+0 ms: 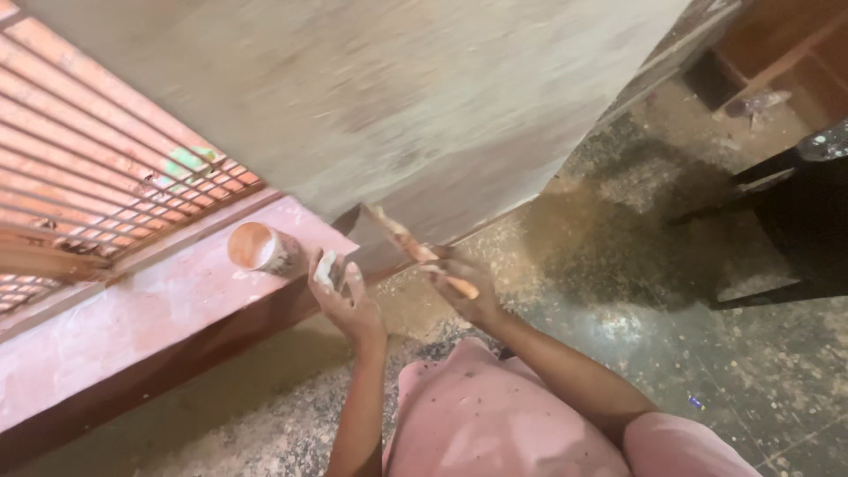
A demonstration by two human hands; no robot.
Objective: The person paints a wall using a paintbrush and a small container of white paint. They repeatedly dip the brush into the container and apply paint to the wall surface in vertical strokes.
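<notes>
My right hand [459,287] grips the wooden handle of a putty knife [397,237], whose blade tip rests against the lower corner of a large pale wooden panel [389,106]. My left hand [340,296] is raised beside it and pinches a small lump of pale filler [324,267] between the fingers. A small round tin [258,248] with reddish-brown paste inside lies on its side on the pink ledge [132,318], just left of my left hand.
A metal window grille [97,168] runs along the left above the ledge. The speckled floor [618,291] is covered in sawdust. A dark piece of furniture [795,230] stands at right, wooden frames [777,44] at top right.
</notes>
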